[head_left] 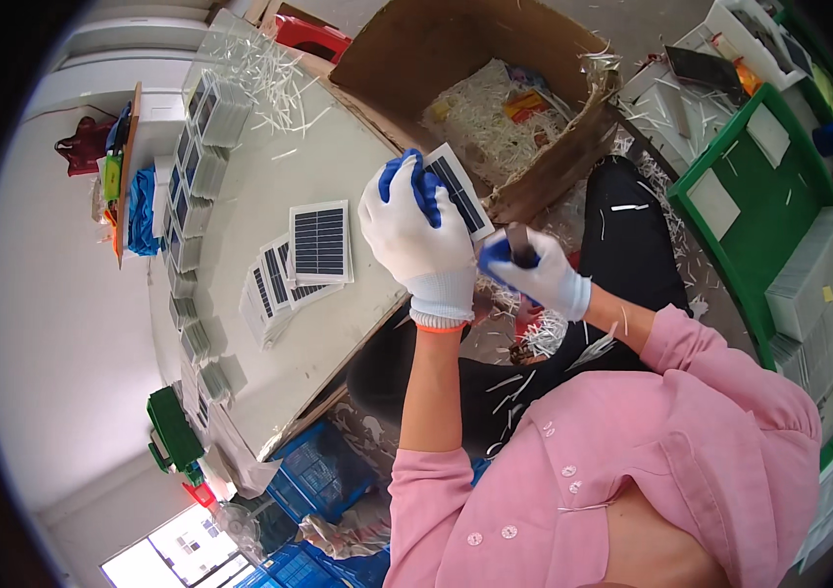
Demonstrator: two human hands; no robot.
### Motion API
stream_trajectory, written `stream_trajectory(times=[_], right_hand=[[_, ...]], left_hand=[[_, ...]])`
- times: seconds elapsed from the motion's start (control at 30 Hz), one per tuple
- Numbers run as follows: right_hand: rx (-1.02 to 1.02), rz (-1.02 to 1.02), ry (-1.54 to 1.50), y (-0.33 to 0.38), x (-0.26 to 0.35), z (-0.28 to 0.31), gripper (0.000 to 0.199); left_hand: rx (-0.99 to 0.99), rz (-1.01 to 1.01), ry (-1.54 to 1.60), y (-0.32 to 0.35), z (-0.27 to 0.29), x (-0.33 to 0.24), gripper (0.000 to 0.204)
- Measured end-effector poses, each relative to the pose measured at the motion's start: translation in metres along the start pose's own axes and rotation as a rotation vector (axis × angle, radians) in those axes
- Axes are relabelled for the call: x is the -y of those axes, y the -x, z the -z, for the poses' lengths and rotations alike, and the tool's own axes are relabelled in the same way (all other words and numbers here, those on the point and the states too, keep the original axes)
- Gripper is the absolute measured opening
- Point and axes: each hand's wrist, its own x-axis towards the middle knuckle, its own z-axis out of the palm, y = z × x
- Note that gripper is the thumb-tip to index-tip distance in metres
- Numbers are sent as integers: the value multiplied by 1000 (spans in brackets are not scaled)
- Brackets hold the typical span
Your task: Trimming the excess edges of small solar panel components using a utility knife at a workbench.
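Beside table [362,304], scrap carton [392,64] | left hand [411,220] grips panel [458,189] | right hand [546,277] clasps dark object [520,245]

Smooth-faced panel [457,191], matt knit-cloth gloves [406,235], rough cardboard box [387,73], smooth plastic tray [791,211]

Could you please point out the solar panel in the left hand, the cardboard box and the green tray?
Solar panel [460,193]: head view, on its dark face.
Cardboard box [418,69]: head view, inner wall.
Green tray [781,214]: head view, bare floor.
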Motion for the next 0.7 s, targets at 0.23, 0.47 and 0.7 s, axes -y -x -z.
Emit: stream_trajectory(times=[0.23, 0.47, 0.7], right_hand=[[-327, 516, 217, -74, -16, -40, 30], [-223, -9, 433, -189, -79, -35, 27], [169, -259, -271, -66, 5, 13, 17]], left_hand=[[66, 25, -119, 1, 0, 2, 33], [115, -54, -8, -4, -2, -4, 39], [138, 12, -226, 2, 27, 13, 47]])
